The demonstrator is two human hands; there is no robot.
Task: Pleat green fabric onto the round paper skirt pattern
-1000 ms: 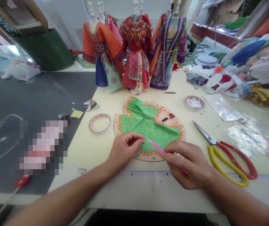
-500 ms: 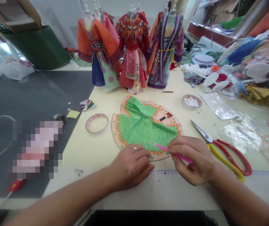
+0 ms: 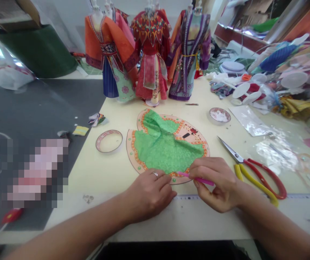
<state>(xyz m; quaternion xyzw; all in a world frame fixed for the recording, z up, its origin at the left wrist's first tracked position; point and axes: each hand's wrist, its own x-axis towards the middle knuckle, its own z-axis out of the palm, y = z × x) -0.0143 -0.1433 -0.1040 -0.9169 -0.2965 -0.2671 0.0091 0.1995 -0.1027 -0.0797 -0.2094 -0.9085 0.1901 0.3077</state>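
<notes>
A round piece of fabric (image 3: pixel 168 155), green in the middle with a peach and orange border, lies on the table with a fold across it. Small green dots show along its border. My left hand (image 3: pixel 151 191), a ring on one finger, rests on the lower edge of the fabric with its fingers lying down. My right hand (image 3: pixel 216 184) pinches a slim pink pen-shaped tool (image 3: pixel 205 181). The tool's tip touches or hovers just over the border at the lower edge; I cannot tell which. Whether anything sits on the tip is too small to see.
Scissors (image 3: pixel 239 157) with red and yellow handles lie right of my right hand. A ruler (image 3: pixel 190 197) runs along the front. Around the fabric are a tape ring (image 3: pixel 108 141), a small dish (image 3: pixel 220 115) and plastic bags (image 3: pixel 276 151). Several dressed doll forms (image 3: pixel 151 57) stand behind.
The pink tool's tip has moved down from the green area to the orange and peach border. My left hand stays on the fabric's edge. The whole view has shifted slightly.
</notes>
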